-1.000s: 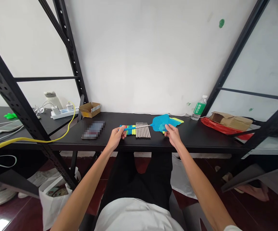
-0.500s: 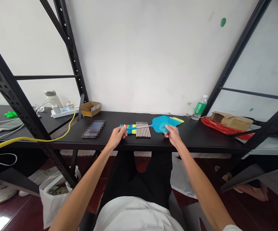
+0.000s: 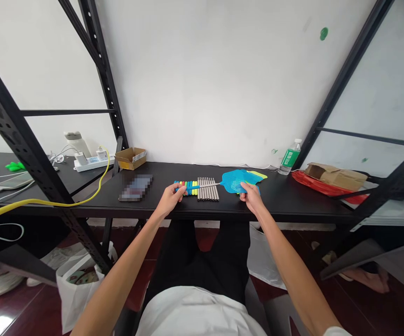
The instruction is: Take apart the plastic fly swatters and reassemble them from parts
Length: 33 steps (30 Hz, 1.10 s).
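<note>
A blue fly swatter [image 3: 232, 180] lies level between my two hands, its mesh head to the right. My left hand [image 3: 169, 198] grips its blue handle. With thumb and fingers, my right hand [image 3: 252, 198] pinches the lower right edge of the head. Beneath the thin shaft, several metal rods [image 3: 208, 192] lie side by side on the black desk. Left of them is a row of coloured handles [image 3: 192, 191] in blue, yellow, green and red, partly hidden by my left hand. More swatter heads, blue and yellow-green [image 3: 262, 175], show behind the held one.
A phone-like blurred item [image 3: 136, 187] and an open cardboard box [image 3: 131, 158] are on the desk's left. At the right stand a water bottle [image 3: 289, 157] and a red bag with cardboard [image 3: 335, 177]. Dark metal frame posts [image 3: 37, 144] rise on both sides; a yellow cable [image 3: 47, 202] crosses the left.
The swatter's handle end in my left hand has dipped very slightly. Both hands keep their hold, and the things on the desk stay put.
</note>
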Motion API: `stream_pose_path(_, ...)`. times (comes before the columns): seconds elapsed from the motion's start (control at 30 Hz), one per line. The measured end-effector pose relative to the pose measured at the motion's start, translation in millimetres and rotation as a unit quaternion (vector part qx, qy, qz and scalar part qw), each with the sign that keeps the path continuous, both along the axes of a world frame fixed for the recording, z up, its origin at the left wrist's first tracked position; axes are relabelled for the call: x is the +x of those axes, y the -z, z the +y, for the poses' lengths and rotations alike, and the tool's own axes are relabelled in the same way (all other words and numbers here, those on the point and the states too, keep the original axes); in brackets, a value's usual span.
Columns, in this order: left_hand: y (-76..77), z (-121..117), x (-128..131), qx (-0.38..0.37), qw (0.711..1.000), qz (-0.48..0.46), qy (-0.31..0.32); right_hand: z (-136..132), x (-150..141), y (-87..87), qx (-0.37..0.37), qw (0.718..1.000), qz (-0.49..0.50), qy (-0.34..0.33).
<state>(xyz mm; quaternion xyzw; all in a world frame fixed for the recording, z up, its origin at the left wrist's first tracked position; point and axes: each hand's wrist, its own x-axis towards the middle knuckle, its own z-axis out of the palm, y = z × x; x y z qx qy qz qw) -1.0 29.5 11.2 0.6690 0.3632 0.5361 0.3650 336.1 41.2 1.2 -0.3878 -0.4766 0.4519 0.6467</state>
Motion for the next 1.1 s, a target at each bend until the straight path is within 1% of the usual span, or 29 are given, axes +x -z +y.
stream_pose_path(0.17, 2.8, 1.8, -0.5, 0.0, 1.0, -0.014, 0.014, -1.5, -1.0, -1.6, 0.0, 1.0, -0.004, -0.001)
stream_pose_path(0.3, 0.8, -0.7, 2.3, -0.01, 0.999, -0.036, 0.011, -4.7, -3.0, -5.0, 0.0, 1.0, 0.005, -0.016)
stream_pose_path(0.47, -3.3, -2.0, 5.4, -0.067, 0.99, -0.121, 0.022, -6.0, -4.7, -6.2, 0.028, 0.998, 0.018, -0.051)
stream_pose_path(0.57, -4.7, -0.5, 6.0, -0.103, 0.978, -0.182, 0.014, -5.8, -4.8, -5.3, 0.038, 0.997, 0.008, -0.062)
stream_pose_path(0.63, -5.2, 0.2, 6.6, -0.113, 0.973, -0.203, 0.004, -6.1, -4.8, -5.1, 0.038, 0.997, 0.006, -0.067)
stream_pose_path(0.73, -5.2, -0.5, 7.5, -0.108, 0.975, -0.195, 0.002, -7.0, -4.7, -5.7, 0.033, 0.998, 0.01, -0.059)
stream_pose_path(0.83, -3.9, -2.0, 7.7, -0.096, 0.984, -0.152, 0.0, -7.9, -4.3, -6.8, 0.033, 0.998, 0.021, -0.049)
stream_pose_path(0.93, -2.2, -2.6, 7.0, -0.084, 0.991, -0.102, -0.009, -8.0, -3.7, -7.6, 0.042, 0.998, 0.009, -0.042)
stream_pose_path(1.0, -1.6, -2.3, 6.5, -0.079, 0.993, -0.086, -0.014, -7.3, -3.4, -7.7, 0.053, 0.998, -0.004, -0.021)
stream_pose_path(1.1, -1.4, -1.6, 6.5, -0.073, 0.992, -0.101, -0.024, -5.7, -3.6, -7.0, 0.076, 0.997, -0.02, 0.023)
